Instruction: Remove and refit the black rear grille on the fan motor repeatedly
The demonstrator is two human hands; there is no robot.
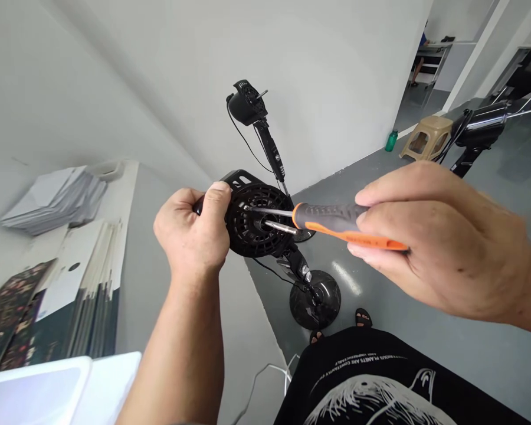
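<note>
A black fan motor housing [259, 221], round and slotted with a bare metal shaft sticking out of its centre, is at mid-view on a stand. My left hand [194, 227] grips its left edge, thumb on the front rim and the fingers hidden behind. In my right hand [446, 242] is a screwdriver [327, 218] with a grey and orange handle, closed in the fingers. Its tip meets the front of the housing, left of the shaft; whether it sits in a screw I cannot tell. Below, the round black base [315, 300] stands on the floor.
Behind stands another bladeless fan [248, 103] against the white wall; a third fan motor [480, 127] is at right. A beige stool [426, 137] and green bottle [392, 140] are by the wall. Papers [55, 198] and folders lie on the left shelf. A white cable [265, 372] hangs below.
</note>
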